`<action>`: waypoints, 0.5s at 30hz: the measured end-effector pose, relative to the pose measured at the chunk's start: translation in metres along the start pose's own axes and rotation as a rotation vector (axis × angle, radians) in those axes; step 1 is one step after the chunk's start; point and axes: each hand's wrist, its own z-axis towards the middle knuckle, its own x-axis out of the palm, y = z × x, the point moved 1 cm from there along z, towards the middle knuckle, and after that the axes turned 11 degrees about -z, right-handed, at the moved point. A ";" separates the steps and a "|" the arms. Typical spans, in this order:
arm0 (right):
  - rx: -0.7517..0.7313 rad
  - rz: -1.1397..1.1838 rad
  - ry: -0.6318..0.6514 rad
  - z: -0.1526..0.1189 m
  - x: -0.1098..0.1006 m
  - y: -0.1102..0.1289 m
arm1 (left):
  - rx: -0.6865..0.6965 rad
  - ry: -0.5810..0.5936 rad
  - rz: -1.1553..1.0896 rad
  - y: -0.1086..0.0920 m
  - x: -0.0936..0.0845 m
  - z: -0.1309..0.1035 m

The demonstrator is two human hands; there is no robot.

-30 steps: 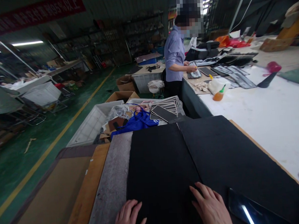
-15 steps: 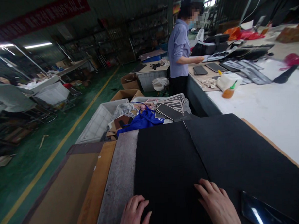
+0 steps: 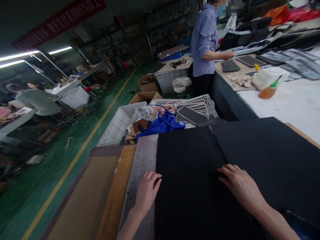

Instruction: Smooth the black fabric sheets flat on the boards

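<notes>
A flat black sheet (image 3: 189, 196) lies on the grey-topped work surface (image 3: 142, 152), its long sides running away from me. At its left edge, my left hand (image 3: 148, 190) has the fingertips and thumb drawn together in a pinch on the sheet. My right hand (image 3: 237, 178) is bent over the right edge, near the seam, its thumb and fingers closed on the same sheet. A second black sheet (image 3: 271, 154) lies alongside on the right, partly under my right forearm. A dark glossy phone-like object (image 3: 302, 227) is at the lower right.
Beyond the surface stands a white bin (image 3: 115, 123) with blue cloth (image 3: 164, 125) and dark panels (image 3: 193, 113). A wooden strip (image 3: 112, 198) borders the left. A co-worker (image 3: 204, 41) stands at the white table (image 3: 293, 101), where an orange glue bottle (image 3: 270, 88) sits.
Both hands have moved forward along the black sheet and drawn their fingers in at its edges. The view has swung left, so the surroundings appear farther right.
</notes>
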 end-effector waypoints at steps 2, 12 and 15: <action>-0.023 -0.005 -0.012 0.006 0.005 -0.002 | 0.004 0.019 0.007 0.007 -0.003 0.014; -0.079 -0.013 0.098 0.027 0.007 -0.009 | 0.023 0.190 0.019 0.017 -0.010 0.043; -0.092 0.013 0.141 0.031 0.006 -0.010 | 0.030 0.228 0.024 0.017 -0.011 0.048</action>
